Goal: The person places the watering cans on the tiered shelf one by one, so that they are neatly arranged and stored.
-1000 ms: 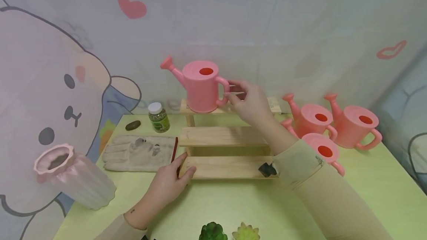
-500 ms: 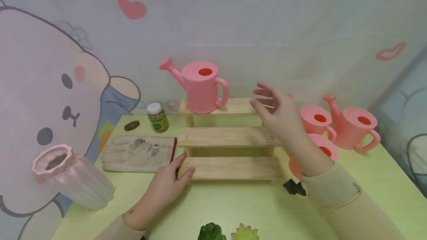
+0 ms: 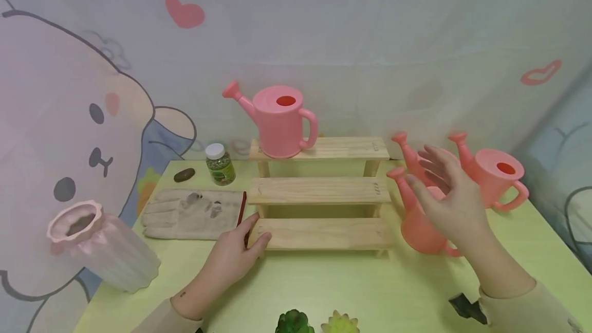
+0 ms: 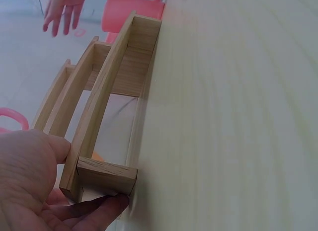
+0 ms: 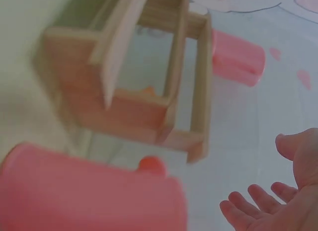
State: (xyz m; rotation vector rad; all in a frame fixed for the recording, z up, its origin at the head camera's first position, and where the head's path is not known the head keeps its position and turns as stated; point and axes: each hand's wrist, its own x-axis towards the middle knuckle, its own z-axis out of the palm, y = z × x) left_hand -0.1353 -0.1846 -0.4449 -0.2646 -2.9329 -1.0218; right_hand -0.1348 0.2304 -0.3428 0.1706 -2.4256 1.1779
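A three-tier wooden shelf point(image 3: 319, 190) stands mid-table. My left hand point(image 3: 233, 258) grips the left end of its lowest tier; in the left wrist view the thumb lies on the board point(image 4: 97, 116) and fingers curl under its end. On the left of the top tier sits a pink watering can point(image 3: 279, 127), spout to the left. My right hand point(image 3: 458, 204), fingers spread and holding nothing, hovers over the cluster on the right. There it partly covers the front watering can point(image 3: 421, 227) and the back one point(image 3: 411, 161). Another watering can point(image 3: 490, 181) stands right of the hand.
Left of the shelf lie a work glove point(image 3: 185, 215) and a dark stone point(image 3: 184, 174), with a white-lidded jar point(image 3: 220, 166) nearby. A pink ruffled vase point(image 3: 111, 251) is at far left. Two succulents, one dark green point(image 3: 294, 321), one yellow-green point(image 3: 340, 322), sit at the near edge.
My right hand has let go of the watering can on the top tier and moved right, over the other watering cans. The left hand has stayed on the shelf.
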